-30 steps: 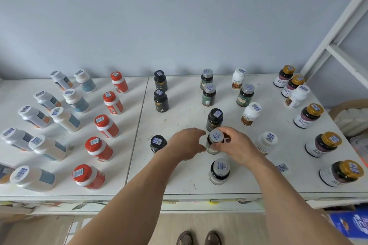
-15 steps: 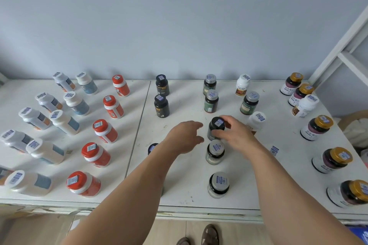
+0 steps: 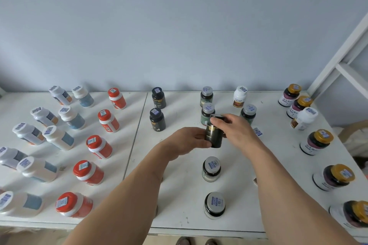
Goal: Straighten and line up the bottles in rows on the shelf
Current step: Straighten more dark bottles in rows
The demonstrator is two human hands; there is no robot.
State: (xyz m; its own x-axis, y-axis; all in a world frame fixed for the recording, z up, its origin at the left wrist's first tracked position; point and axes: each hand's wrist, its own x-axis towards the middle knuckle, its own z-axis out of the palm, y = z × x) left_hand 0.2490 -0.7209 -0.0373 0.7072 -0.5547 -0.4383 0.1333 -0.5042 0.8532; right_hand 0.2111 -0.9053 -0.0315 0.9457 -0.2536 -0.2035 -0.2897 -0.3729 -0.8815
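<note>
Both hands grip 1 black bottle (image 3: 214, 132) held up off the shelf (image 3: 179, 201), its cap tipped away toward the wall (image 3: 179, 26). The left hand (image 3: 188, 141) curls round the bottle's lower body from the left, thumb across the front. The right hand (image 3: 236, 131) pinches the cap end from the right, fingertips (image 3: 216, 120) over the top edge.

Just behind the raised bottle stand 2 green bottles (image 3: 207, 105) with grey caps, one behind the other. In front of it, 2 clear jars (image 3: 212, 169) with grey lids continue that same column toward the shelf's front edge. To the left, 2 more black bottles (image 3: 158, 109) stand in a short column near the seam between the 2 shelf boards.

To the right, a white bottle (image 3: 240, 96) stands by the wall with a grey-capped dark bottle (image 3: 249, 113) in front of it, partly hidden by the right hand. Further right, gold-capped jars (image 3: 318, 141) run in a line along the shelf's right edge, with 1 white bottle among them.

On the left board, 5 red-capped bottles (image 3: 99, 146) form a column front to back. Left of these, white bottles (image 3: 57, 137) with blue or orange labels sit in 2 looser columns, well apart from the hands.

A white frame (image 3: 342, 61) leans at the far right.
</note>
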